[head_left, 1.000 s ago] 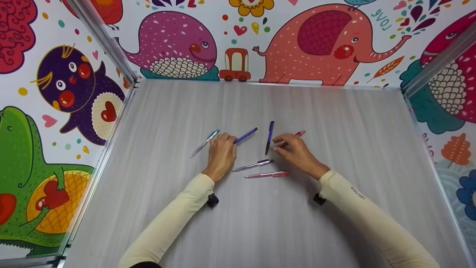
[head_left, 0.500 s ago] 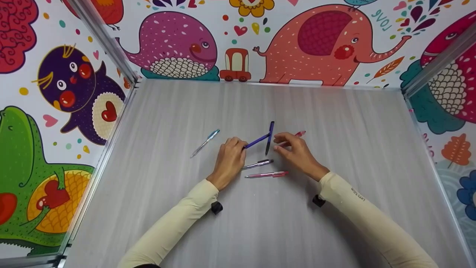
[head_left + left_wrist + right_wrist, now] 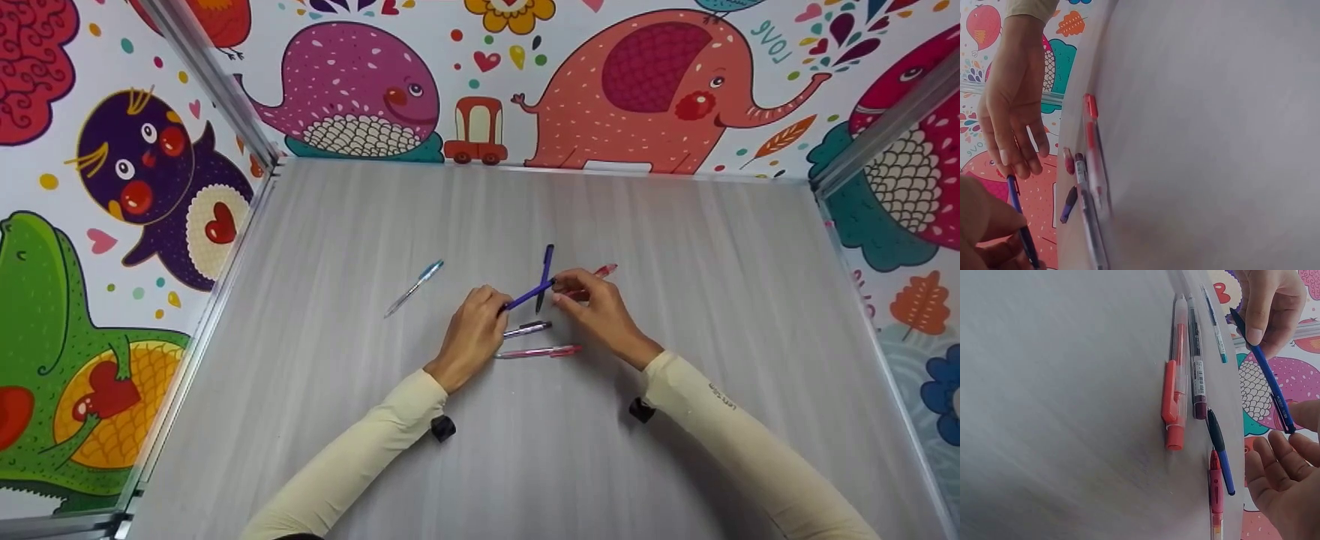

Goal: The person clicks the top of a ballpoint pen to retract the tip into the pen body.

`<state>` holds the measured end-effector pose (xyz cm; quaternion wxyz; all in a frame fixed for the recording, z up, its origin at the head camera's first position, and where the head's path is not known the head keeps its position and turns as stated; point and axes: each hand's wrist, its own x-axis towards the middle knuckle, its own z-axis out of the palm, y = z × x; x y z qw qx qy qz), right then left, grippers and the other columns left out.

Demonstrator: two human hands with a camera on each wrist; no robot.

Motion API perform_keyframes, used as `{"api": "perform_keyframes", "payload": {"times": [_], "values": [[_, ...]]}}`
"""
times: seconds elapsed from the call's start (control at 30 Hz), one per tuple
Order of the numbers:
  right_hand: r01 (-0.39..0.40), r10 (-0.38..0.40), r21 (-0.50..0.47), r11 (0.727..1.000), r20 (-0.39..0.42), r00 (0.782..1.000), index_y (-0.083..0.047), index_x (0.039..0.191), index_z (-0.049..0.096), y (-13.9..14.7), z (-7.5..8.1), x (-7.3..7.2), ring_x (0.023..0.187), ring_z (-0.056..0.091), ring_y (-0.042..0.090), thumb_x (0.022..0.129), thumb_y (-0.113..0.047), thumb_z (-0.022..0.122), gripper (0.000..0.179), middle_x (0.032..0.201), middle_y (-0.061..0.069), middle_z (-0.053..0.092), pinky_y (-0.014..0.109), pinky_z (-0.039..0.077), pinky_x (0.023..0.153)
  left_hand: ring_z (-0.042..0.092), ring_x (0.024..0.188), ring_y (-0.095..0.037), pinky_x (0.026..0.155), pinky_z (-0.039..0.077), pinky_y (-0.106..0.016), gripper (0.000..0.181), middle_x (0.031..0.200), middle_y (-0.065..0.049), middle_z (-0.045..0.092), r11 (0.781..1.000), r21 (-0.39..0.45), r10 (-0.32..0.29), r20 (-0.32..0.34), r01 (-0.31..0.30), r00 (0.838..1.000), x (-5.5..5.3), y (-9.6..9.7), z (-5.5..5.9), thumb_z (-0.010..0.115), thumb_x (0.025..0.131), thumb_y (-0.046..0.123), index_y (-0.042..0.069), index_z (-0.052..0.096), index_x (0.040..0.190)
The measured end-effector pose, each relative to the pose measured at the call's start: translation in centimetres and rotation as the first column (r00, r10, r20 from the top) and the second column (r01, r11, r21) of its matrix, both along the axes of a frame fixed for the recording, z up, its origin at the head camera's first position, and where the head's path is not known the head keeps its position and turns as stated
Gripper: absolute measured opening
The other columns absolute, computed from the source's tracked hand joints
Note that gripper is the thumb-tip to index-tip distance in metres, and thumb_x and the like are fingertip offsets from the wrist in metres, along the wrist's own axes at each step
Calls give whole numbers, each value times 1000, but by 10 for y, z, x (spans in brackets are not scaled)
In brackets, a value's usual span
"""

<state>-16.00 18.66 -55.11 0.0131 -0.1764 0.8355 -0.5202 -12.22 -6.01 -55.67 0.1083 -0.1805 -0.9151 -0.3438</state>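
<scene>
My left hand [image 3: 472, 326] pinches a blue pen [image 3: 529, 295] by its dark tip end, holding it slanted above the table. The clip end of that pen [image 3: 1276, 391] points at my right hand [image 3: 604, 311], right at the thumb and fingertips, whose fingers are loosely bent. Under the held pen lies a second blue pen [image 3: 548, 259] with a black grip. A clear pen with a dark cap end [image 3: 534, 327] and a clear pen with red parts [image 3: 541, 352] lie nearer my body. Partly hidden behind my right hand is a pinkish-red pen [image 3: 1216, 489].
A clear pen with a teal top [image 3: 416, 287] lies off to the left of my left hand. Printed cartoon walls with metal rails [image 3: 480, 168] enclose the pale wood-grain table [image 3: 360, 217] at the back and sides.
My left hand has moved right and toward my body, bringing the blue pen from beside the teal-topped pen across to my right fingertips. My right hand has hardly moved.
</scene>
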Motion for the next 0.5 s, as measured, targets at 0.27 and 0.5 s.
{"api": "perform_keyframes", "payload": {"times": [0.27, 0.5], "values": [[-1, 1, -13, 1000, 15, 1000, -1, 135, 72, -1, 1, 2, 110, 73, 29, 104, -7, 77, 32, 121, 18, 77, 54, 57, 104, 67, 101, -21, 90, 61, -34, 14, 106, -8, 70, 999, 46, -21, 87, 17, 996, 3, 2, -1, 72, 104, -1, 1, 78, 116], [29, -32, -71, 997, -47, 998, 4, 131, 72, -3, 7, 3, 106, 74, 35, 101, 1, 77, 30, 117, 21, 77, 52, 59, 101, 70, 98, -21, 86, 61, -34, 14, 106, -10, 71, 991, 115, -76, 73, 67, 994, 3, 4, 2, 73, 102, -4, 0, 77, 115]]}}
